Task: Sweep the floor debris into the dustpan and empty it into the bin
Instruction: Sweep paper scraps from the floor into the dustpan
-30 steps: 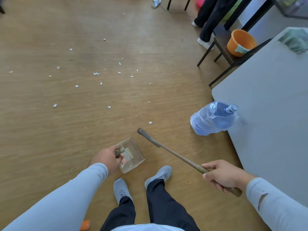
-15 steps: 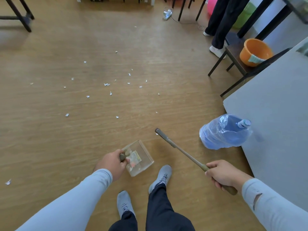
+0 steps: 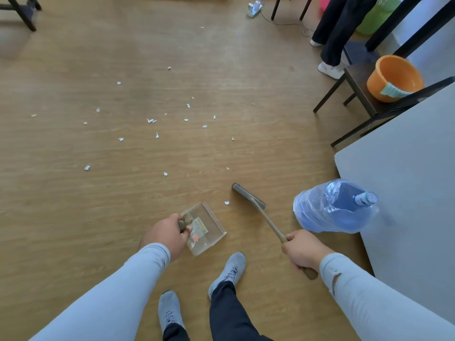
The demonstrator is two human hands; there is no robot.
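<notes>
1. The left hand (image 3: 165, 235) grips the short handle of the clear dustpan (image 3: 205, 227), which hangs low over the wood floor (image 3: 61, 217) just ahead of the person's shoes.
2. The right hand (image 3: 304, 251) is clenched round the long handle of the brush (image 3: 248, 196). That handle runs from the hand forward and to the left, and the brush head sits near the floor, crosswise to it.
3. One paper scrap (image 3: 226, 203) lies between the pan and the brush head, just beside both. The right hand's brush is the nearer tool, and I judge a short pull leftward would carry the scrap into the pan's open edge.
4. The other scraps (image 3: 157, 135) lie scattered farther ahead and to the left, well apart from both hands. I count about twenty, though some are too small to be sure of.
5. There is one dustpan and one brush. No bin can be told for certain, though a green container (image 3: 378, 14) stands far ahead on the right.
</notes>
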